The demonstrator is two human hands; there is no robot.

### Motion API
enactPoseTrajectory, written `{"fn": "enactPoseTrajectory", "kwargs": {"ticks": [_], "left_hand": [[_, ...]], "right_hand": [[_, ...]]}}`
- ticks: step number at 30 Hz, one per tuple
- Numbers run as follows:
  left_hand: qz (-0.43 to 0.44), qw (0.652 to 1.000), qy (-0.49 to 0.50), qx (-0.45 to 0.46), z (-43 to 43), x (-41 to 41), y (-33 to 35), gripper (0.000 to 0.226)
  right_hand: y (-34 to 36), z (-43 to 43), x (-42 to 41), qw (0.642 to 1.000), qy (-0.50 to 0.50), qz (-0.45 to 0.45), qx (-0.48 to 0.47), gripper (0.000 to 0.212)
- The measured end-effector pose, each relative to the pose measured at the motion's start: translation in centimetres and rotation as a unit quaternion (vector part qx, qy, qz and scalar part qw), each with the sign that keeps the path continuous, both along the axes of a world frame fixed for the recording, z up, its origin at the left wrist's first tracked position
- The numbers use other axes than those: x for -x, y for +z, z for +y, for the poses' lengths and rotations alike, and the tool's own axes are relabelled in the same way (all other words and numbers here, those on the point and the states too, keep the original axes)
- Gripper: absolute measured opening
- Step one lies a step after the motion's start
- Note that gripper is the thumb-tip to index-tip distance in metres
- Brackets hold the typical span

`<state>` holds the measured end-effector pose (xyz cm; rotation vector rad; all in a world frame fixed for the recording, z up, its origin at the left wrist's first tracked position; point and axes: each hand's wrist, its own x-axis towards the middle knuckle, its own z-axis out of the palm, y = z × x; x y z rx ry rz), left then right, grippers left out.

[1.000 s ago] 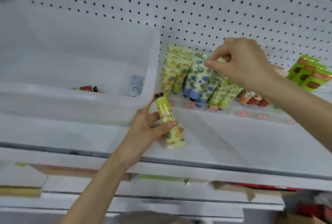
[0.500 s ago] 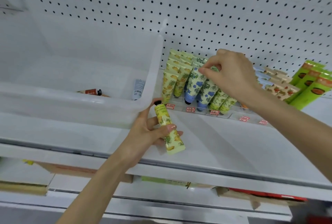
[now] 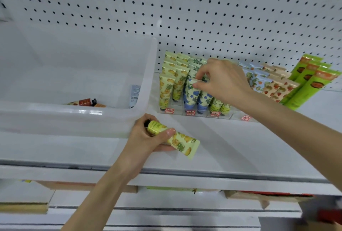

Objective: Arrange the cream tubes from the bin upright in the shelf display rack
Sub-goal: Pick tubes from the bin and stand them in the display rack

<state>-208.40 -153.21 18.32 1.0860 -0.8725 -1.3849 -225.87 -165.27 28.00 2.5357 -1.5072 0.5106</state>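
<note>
Seating a blue-flowered tube (image 3: 190, 93) in the rack (image 3: 200, 115) looks like the step in hand, going by the head view, the only one given. The right hand (image 3: 224, 82) pinches the tube's crimped top edge between thumb and fingertips. The tube stands cap-down in a middle column, just beside the yellow fruit-print tubes (image 3: 165, 90) on its left. Whether its cap sits fully home I cannot tell, since the rack's front lip and the price labels (image 3: 190, 112) hide it.

The left hand (image 3: 148, 138) grips a yellow tube (image 3: 182, 142), fingers and thumb curled round its cap end. This tube lies tilted, nearly flat, with its cap toward the bin (image 3: 146, 75) and its crimped end pointing right. It is above the bare front of the shelf (image 3: 231, 147) and well apart from the rack.

The translucent bin stands on the shelf just left of the rack. An orange-brown tube (image 3: 84, 101) lies on its floor and a pale grey tube (image 3: 135, 93) leans at its right wall, so stock remains to be placed.

The next move calls for the right hand to let go once the blue-flowered tube stands steady. The yellow tube then needs turning cap-down and lowering into a yellow column, where the second column's front slot seems free. It should go in straight, so that neighbouring tubes do not tip.
</note>
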Motion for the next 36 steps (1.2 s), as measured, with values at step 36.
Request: {"fn": "enactPoseTrajectory", "kwargs": {"ticks": [36], "left_hand": [[0.184, 0.979, 0.066, 0.056, 0.8, 5.4, 1.0, 0.018]], "right_hand": [[-1.2, 9.9, 4.4, 0.770, -0.029, -0.513, -0.379, 0.006]]}}
